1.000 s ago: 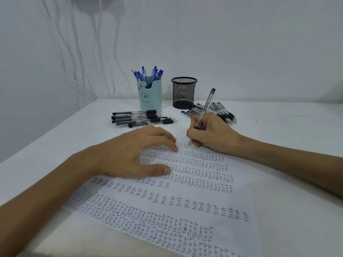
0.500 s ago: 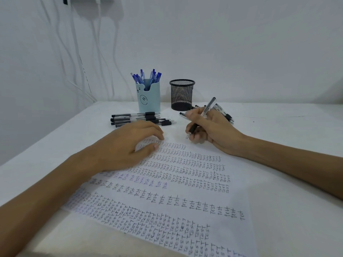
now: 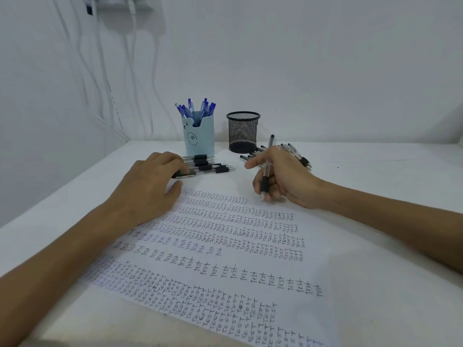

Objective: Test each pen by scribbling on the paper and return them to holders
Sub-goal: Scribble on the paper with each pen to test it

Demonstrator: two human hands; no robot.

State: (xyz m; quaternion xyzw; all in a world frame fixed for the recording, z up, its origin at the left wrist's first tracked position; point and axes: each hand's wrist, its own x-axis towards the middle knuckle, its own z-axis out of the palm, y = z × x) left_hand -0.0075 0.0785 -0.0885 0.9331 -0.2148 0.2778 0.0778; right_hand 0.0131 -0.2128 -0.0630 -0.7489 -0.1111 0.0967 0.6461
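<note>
A white paper (image 3: 313, 246), flat on the matte white table (image 3: 375, 184), carried rows of small handwritten "test". Behind it stood a smooth blue holder (image 3: 200, 139) of blue pens (image 3: 198, 108) and a round black mesh holder (image 3: 243, 131). The right hand (image 3: 288, 176) gripped a clear, black-gripped pen (image 3: 267, 169) nearly upright, tip down at the paper's top edge, forefinger stretched off the barrel. The left hand (image 3: 150, 186) curled over the near end of the pen row (image 3: 213, 166), fingertips touching its nearest pen; whether it pinched it, I could not tell. Half a second earlier that hand lay on the paper. A loose pile (image 3: 302, 160) lay behind the right hand.
</note>
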